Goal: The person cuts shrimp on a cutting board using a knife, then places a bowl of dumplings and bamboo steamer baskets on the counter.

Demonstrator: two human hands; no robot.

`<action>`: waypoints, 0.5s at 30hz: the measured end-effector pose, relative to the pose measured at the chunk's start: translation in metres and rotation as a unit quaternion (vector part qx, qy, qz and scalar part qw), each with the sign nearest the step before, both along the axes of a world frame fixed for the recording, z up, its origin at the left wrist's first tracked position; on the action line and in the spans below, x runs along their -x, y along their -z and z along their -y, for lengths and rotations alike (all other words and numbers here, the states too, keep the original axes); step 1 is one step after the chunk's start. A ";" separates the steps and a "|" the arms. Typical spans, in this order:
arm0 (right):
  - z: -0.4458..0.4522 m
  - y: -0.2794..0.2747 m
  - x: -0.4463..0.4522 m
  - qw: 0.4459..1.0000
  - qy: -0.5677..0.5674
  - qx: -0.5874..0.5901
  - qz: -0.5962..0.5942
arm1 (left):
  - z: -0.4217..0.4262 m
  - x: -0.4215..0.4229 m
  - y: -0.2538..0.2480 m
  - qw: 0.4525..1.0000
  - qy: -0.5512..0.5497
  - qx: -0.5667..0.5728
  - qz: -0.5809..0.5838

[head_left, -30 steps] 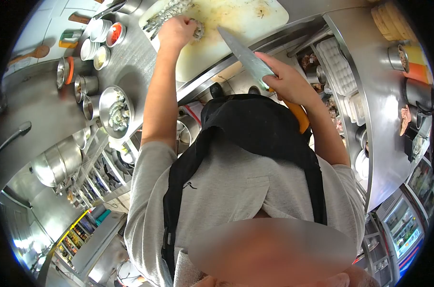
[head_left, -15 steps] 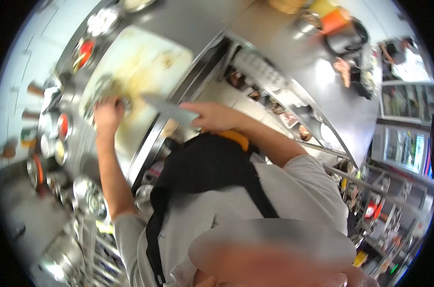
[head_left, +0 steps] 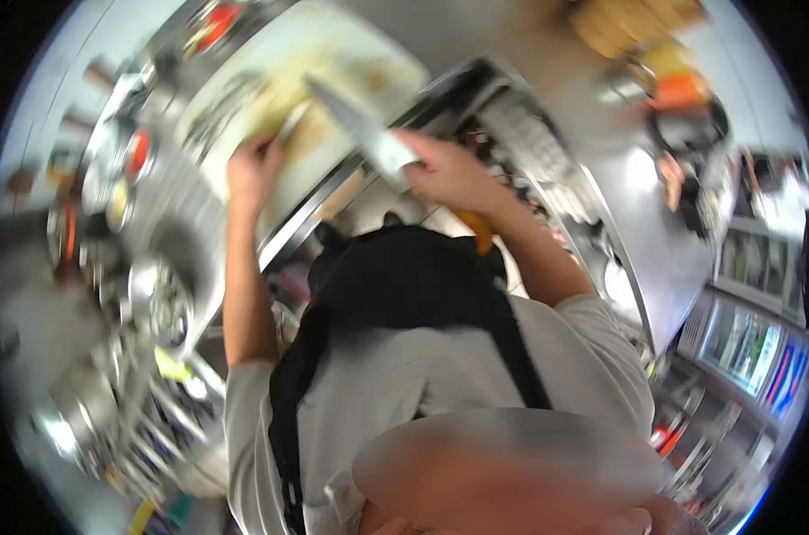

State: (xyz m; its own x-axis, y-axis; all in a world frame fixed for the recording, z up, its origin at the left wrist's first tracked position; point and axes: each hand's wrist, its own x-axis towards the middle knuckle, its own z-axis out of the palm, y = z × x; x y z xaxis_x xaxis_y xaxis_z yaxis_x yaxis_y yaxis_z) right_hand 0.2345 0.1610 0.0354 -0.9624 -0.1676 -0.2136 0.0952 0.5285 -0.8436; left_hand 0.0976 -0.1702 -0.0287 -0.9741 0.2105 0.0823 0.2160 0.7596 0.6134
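Left hand: the person's left hand [head_left: 255, 169] is over the near left part of the board, fingers bunched together next to a blurry pale streak [head_left: 293, 118]. Honestly can't tell if it's pinching that or just beside it, way too smeary.
Right hand: the right hand [head_left: 447, 176] is wrapped tight round the handle end of a long grey metal kitchen knife [head_left: 355, 122]. The two hands are well apart, btw.
Knife: blade runs across the board's near right edge, tip pointing far left over the middle. Can't say if the tip touches down.
Board: big white rectangular cutting board [head_left: 378, 53] with yellow-brown stains, on a stainless steel table [head_left: 204, 214].
Shrimp pile: grey, shiny shrimp-like pile [head_left: 224, 109] along the board's left side, just beyond the left hand. Pretty blurred.
Left side: round stainless steel bowl [head_left: 140, 290] with pale greyish pieces in it, left of the left forearm. Some bright red pieces [head_left: 217, 25] sit just past the board's far left edge.
Right side: second stainless steel table [head_left: 636, 259], with an orange-and-yellow container [head_left: 681, 89] and a dark pot [head_left: 694, 129] side by side toward its far end.
Outfit: black apron [head_left: 404, 276] over a light grey short-sleeved shirt [head_left: 378, 374].
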 end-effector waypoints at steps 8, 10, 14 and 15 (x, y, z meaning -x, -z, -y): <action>0.041 0.004 0.013 0.964 -0.097 -0.207 -0.136 | -0.017 -0.021 -0.015 0.998 -0.065 -0.019 0.001; 0.042 0.004 0.018 0.951 -0.092 -0.259 -0.142 | -0.015 -0.024 -0.009 0.997 -0.071 -0.004 -0.014; 0.044 -0.002 0.020 0.947 -0.100 -0.274 -0.134 | -0.015 -0.033 -0.001 0.988 -0.083 0.006 -0.132; 0.046 -0.005 0.020 0.946 -0.106 -0.276 -0.132 | -0.015 -0.034 0.000 0.985 -0.087 0.003 -0.146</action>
